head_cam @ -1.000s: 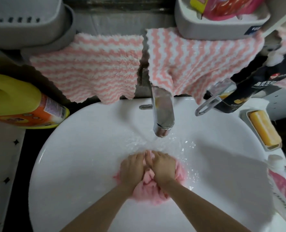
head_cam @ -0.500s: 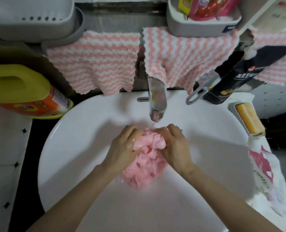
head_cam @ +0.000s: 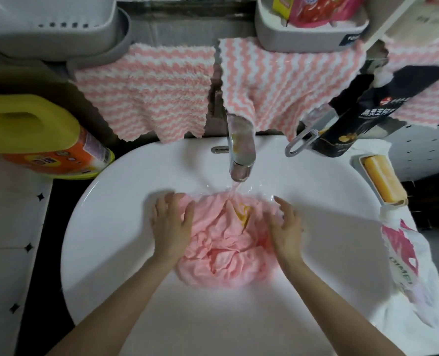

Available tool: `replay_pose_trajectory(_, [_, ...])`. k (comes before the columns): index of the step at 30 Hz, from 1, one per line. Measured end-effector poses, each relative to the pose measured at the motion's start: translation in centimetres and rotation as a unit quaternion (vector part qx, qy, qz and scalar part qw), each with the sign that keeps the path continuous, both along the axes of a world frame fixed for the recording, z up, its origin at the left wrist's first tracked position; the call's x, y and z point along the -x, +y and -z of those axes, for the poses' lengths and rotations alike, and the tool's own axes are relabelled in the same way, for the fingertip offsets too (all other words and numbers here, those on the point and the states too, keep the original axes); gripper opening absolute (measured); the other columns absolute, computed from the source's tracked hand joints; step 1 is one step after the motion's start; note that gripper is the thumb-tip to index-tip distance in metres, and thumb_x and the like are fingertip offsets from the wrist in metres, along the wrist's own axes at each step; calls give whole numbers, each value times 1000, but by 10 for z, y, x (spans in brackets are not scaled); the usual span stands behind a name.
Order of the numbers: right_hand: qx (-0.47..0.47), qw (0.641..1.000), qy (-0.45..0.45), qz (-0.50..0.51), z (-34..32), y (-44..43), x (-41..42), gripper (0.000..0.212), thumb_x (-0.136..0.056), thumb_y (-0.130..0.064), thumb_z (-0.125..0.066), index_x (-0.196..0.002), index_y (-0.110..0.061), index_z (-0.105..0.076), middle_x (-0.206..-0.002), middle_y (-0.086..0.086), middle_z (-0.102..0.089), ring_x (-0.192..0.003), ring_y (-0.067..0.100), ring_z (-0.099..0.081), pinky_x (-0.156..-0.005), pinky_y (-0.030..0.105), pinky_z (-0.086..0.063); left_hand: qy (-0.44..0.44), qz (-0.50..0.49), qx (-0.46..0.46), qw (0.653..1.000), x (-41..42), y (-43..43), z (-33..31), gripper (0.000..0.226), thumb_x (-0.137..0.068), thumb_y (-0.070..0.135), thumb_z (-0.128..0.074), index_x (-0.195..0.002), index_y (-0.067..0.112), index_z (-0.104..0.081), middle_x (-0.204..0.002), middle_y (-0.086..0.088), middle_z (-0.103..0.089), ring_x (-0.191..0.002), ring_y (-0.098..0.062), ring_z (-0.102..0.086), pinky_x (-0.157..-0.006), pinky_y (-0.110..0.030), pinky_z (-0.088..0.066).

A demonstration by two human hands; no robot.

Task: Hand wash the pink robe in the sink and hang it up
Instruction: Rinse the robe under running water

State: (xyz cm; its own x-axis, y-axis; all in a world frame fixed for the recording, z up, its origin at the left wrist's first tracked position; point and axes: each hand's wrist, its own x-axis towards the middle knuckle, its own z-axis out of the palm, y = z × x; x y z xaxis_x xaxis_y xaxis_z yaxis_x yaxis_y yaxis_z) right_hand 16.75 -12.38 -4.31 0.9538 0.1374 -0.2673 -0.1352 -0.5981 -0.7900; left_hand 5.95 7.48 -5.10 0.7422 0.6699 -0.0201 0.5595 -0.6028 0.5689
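Currently the pink robe [head_cam: 226,249] lies as a wet, crumpled heap in the middle of the sink [head_cam: 105,240]. Its far edge is directly under the faucet [head_cam: 240,150] spout, and running water [head_cam: 235,187] lands on that edge. A yellow patch [head_cam: 244,214] shows among the folds near the stream.

Left hand [head_cam: 170,227]: flat on the heap's left side, fingers straight and spread, tips toward the back rim. It rests partly on cloth and partly on bare porcelain, and presses without gripping.

Right hand [head_cam: 286,229]: against the heap's right side, fingers extended and slightly apart. No fold is visibly pinched. The cloth is bunched between the two hands.

Open room: bare basin runs from the left hand to the left rim and from the right hand toward the right rim, with a wide strip toward the front rim under the forearms. At the back, the faucet stands close over the robe.

Edges:
- A soap dish [head_cam: 362,160] holding a yellow bar [head_cam: 382,181] sits on the right rim.
- A pink-and-white pouch [head_cam: 403,255] lies along the right rim, nearer the front.
- A yellow detergent bottle [head_cam: 33,132] lies beyond the back-left rim.
- Striped towels [head_cam: 146,91] hang behind the back rim.
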Motion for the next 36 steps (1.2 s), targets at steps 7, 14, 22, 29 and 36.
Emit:
replay_pose_trajectory(7, [-143, 922, 354, -62, 0, 46, -24, 60, -86, -63, -53, -101, -9, -73, -96, 8, -73, -93, 22, -69, -88, 33, -52, 12, -157, 528, 835, -48, -25, -23, 47, -96, 53, -37, -101, 17, -67, -104, -2, -66, -97, -20, -60, -86, -28, -41])
replay_pose_trajectory(14, [105, 972, -59, -203, -1, 2, 37, 33, -75, -58, -58, -96, -32, -58, -97, -9, -60, -84, 14, -58, -73, 29, -43, 155, 165, 78, 971, 14, -39, -8, 93, -56, 78, -49, -139, 43, -26, -145, 10, -25, -134, -12, -25, -109, -37, -27])
replay_pose_trajectory(22, [214, 883, -135, -394, 52, 1, 67, 64, -78, -60, -47, -137, -39, -38, -149, -1, -37, -129, 33, -44, -101, 54, -41, 81, 171, -14, 982, 42, -71, 43, 61, -71, 44, -50, -126, 19, -53, -139, -5, -48, -114, -24, -53, -86, -35, -44])
replay_pose_trajectory(29, [219, 909, -165, -313, 56, 41, 25, 38, -74, -47, -44, -97, -24, -63, -89, -4, -68, -71, 19, -65, -55, 26, -51, 61, 102, -37, 992, -10, -57, 52, 20, -86, 24, -40, -102, 17, -49, -77, -5, -57, -65, -25, -58, -50, -31, -49])
replay_pose_trajectory(36, [-3, 971, 3, -240, 20, 24, 13, 26, -89, -33, -50, -114, -36, -55, -104, -8, -68, -94, 13, -63, -82, 32, -50, 6, 173, 95, 980, 0, -36, 10, 48, -77, 40, -58, -119, 21, -44, -105, 7, -51, -91, -15, -53, -76, -31, -48])
